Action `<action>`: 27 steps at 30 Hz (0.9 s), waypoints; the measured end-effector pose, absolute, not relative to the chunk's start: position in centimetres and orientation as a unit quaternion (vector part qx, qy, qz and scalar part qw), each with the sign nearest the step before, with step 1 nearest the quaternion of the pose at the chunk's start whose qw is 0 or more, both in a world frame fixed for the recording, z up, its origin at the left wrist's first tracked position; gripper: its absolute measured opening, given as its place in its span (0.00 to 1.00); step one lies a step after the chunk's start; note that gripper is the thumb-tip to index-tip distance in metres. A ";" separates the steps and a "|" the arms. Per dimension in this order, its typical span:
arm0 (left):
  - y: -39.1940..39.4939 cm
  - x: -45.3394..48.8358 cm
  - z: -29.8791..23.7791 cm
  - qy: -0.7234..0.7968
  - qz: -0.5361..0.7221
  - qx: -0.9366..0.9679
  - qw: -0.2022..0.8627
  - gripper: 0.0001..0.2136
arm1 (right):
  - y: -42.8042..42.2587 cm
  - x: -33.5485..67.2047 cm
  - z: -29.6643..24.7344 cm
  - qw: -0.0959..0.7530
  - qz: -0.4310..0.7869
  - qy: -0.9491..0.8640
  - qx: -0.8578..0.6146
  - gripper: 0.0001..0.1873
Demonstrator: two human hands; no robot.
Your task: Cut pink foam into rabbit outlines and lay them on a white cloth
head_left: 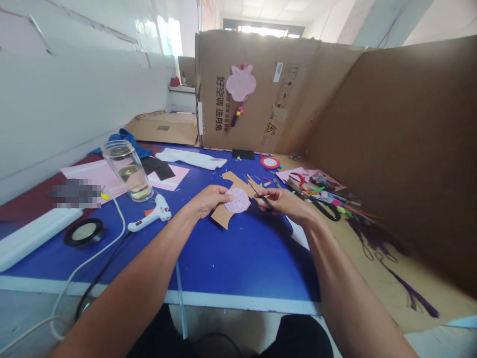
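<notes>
Between thumb and fingers, my left hand (213, 200) grips a round pale-purple patterned disc (238, 201) by its left edge. My right hand (280, 201) is closed on a pair of scissors (265, 203) with dark handles. Their blades point up and to the left, just right of the disc and apart from it. Under the disc and the blades lie cut pieces of brown cardboard (220, 217) on the blue tabletop (231, 263). Part of a white sheet (298, 233) shows under my right forearm.
At left are a glue gun (151, 215), a glass jar with liquid (134, 181), a tape roll (85, 232) and trailing cables. Loose craft scraps and tools (316, 191) lie at right. Tall cardboard panels (261, 119) stand behind, with a pink cutout (241, 84) attached.
</notes>
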State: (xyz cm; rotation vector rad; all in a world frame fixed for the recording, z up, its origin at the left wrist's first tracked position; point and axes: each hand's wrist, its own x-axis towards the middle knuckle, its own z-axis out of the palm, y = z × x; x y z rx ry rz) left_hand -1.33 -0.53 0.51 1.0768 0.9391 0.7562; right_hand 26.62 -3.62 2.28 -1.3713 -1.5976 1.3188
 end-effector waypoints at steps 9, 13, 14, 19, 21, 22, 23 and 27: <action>-0.8 -0.4 1.2 0.434 0.406 0.440 0.673 0.04 | -3.0 23.9 1.4 0.496 0.484 -0.510 -0.509 0.42; -1.0 -0.1 1.3 0.438 0.414 0.449 0.660 0.05 | -3.0 22.9 1.1 0.513 0.480 -0.520 -0.486 0.41; -1.1 0.0 1.2 0.436 0.414 0.453 0.659 0.05 | -3.1 22.7 1.1 0.514 0.480 -0.522 -0.483 0.40; -1.3 0.5 0.7 0.411 0.406 0.465 0.671 0.07 | -3.3 22.1 1.1 0.502 0.451 -0.557 -0.485 0.39; -1.4 0.5 0.7 0.406 0.397 0.474 0.673 0.09 | -3.4 22.1 1.2 0.490 0.437 -0.574 -0.489 0.38; -1.4 0.5 0.7 0.404 0.390 0.481 0.673 0.10 | -3.3 22.2 1.2 0.484 0.433 -0.581 -0.490 0.37; -1.4 0.4 0.7 0.402 0.380 0.489 0.674 0.10 | -3.3 22.3 1.3 0.479 0.432 -0.587 -0.489 0.36; -1.6 -0.3 1.3 0.394 0.331 0.536 0.669 0.15 | -3.5 22.9 1.7 0.455 0.436 -0.622 -0.464 0.32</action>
